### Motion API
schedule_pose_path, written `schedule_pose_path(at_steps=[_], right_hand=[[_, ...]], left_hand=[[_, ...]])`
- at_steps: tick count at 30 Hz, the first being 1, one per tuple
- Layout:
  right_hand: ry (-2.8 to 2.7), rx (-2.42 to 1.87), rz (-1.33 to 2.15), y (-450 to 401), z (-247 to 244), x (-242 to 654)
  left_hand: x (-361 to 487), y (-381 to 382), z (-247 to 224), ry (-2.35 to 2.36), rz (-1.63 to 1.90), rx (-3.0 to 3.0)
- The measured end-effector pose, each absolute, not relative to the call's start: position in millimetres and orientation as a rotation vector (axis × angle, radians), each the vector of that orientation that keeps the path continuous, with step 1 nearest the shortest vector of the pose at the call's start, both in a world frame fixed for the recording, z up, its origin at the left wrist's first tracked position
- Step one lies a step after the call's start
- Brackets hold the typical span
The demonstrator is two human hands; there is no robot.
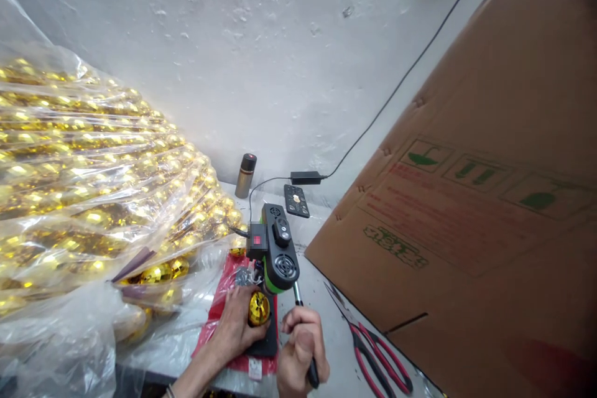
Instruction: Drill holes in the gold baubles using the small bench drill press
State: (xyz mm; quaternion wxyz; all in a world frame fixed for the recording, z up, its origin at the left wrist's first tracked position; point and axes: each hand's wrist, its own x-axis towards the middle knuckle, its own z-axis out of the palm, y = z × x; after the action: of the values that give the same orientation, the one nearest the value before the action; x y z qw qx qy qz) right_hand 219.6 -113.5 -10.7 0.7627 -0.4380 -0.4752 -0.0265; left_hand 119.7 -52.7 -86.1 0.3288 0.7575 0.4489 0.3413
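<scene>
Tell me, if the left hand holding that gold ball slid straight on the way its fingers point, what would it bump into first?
Probably the green-and-black machine. The left hand points up and to the right, pressing the gold ball on the black base under the machine's head. Depth is hard to judge here.

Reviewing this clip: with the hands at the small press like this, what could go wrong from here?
The left hand holds the gold ball directly under the press, so its fingers might get pinched as the right hand works the lever. The round ball could also roll aside. Open scissors lie near the right hand.
</scene>
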Motion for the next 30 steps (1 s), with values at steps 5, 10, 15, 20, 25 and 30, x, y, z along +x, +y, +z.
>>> schedule_pose_path(at_steps=[5,10,15,20,25,30], right_hand=[[-1.159,-0.994,-0.090,-118.9,-37.5,224.2],[-1.201,-1.013,-0.154,-116.9,-52.4,229.2],[-1.298,-0.978,-0.167,-117.8,-39.6,233.2],[-1.072,-1.105,0.045,-122.6,20.9,230.2],[-1.051,-1.154,0.127,-117.7,63.2,234.6],[-1.107,-1.106,0.095,-117.8,49.8,233.5]], left_hand=[[118.6,-54.5,-81.6,1.192,0.847,1.953],[119.0,-55.7,-82.6,1.203,0.858,1.957],[119.9,-55.5,-86.1,1.200,0.886,1.955],[120.6,-54.3,-87.2,1.207,0.933,1.955],[107.3,-68.4,-96.2,1.150,0.966,2.001],[74.2,-85.5,-111.9,0.942,1.139,2.321]])
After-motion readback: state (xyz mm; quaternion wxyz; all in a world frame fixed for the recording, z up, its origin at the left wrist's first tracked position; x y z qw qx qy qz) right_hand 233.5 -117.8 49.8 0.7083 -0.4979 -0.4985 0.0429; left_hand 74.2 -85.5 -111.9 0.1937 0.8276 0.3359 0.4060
